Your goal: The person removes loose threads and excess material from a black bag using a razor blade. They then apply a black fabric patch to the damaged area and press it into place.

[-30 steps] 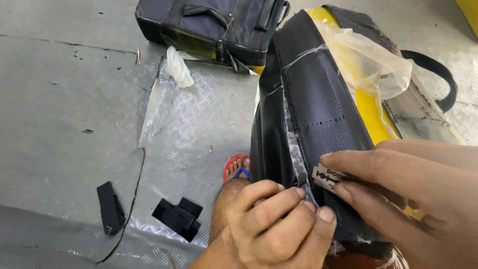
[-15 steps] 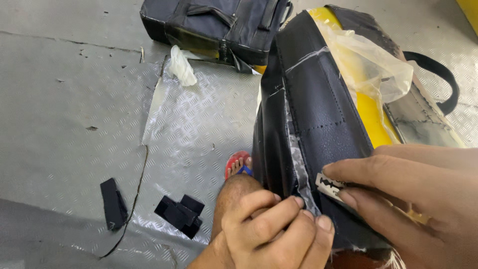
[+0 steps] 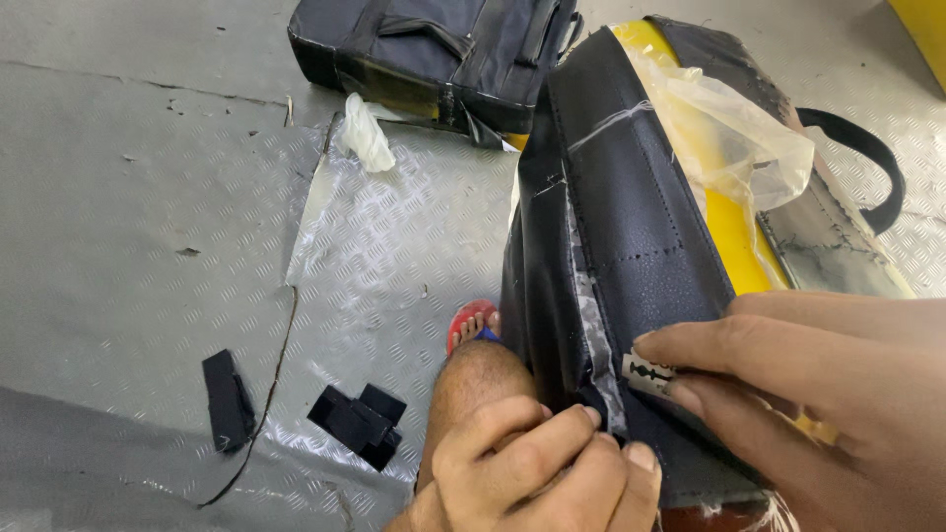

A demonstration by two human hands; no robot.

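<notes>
Lying beside black scraps (image 3: 355, 424), second bag (image 3: 434, 54).

A second black fabric bag (image 3: 434, 59) is seen lying on the grey checker-plate metal floor (image 3: 394, 246), well beyond the grips. A crumpled white plastic scrap (image 3: 367, 133) is found just before it. Small black fabric offcuts (image 3: 357, 424) and a flat black strip (image 3: 227, 401) are scattered to the left of the grips.

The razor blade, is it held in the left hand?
No, the razor blade is pinched by the fingers of the right hand, while the left hand grips the edge of the black bag.
</notes>
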